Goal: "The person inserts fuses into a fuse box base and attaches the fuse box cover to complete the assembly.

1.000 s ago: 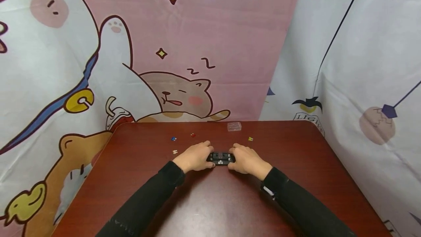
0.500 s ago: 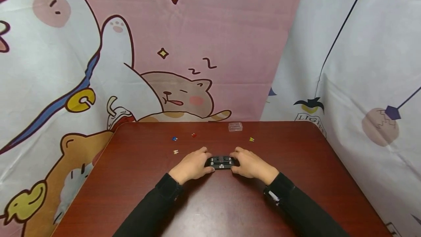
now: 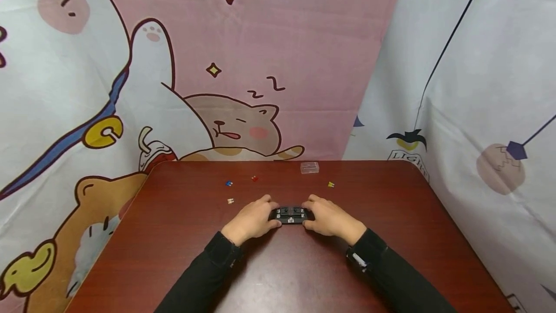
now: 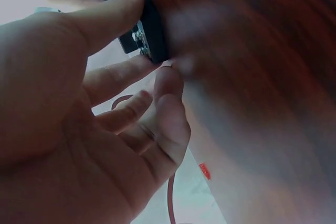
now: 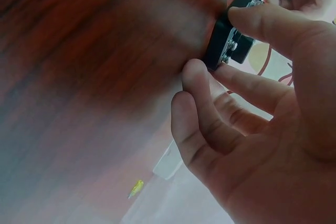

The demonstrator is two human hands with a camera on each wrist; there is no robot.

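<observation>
A black fuse block (image 3: 290, 215) with metal screw terminals lies on the brown table in the head view, just in front of me. My left hand (image 3: 252, 218) pinches its left end between thumb and fingers. At the opposite end, my right hand (image 3: 333, 217) pinches it in the same way. In the left wrist view the thumb lies along the long side of the block (image 4: 152, 30). The right wrist view has the thumb on the block's side (image 5: 218, 43) and a forefinger at its far edge. Fingers cover both ends.
Small two-pronged blade fuses lie beyond my hands: blue (image 3: 229, 183), red (image 3: 254, 178), white (image 3: 230, 201) and yellow (image 3: 331, 184). A clear plastic box (image 3: 310, 167) stands near the table's back edge (image 3: 347, 161). Patterned cloth (image 3: 321, 62) hangs behind.
Both hands have drawn the fuse block a little toward me, mostly during the first half second. Their hold on its ends is kept. The small fuses and the box stay put.
</observation>
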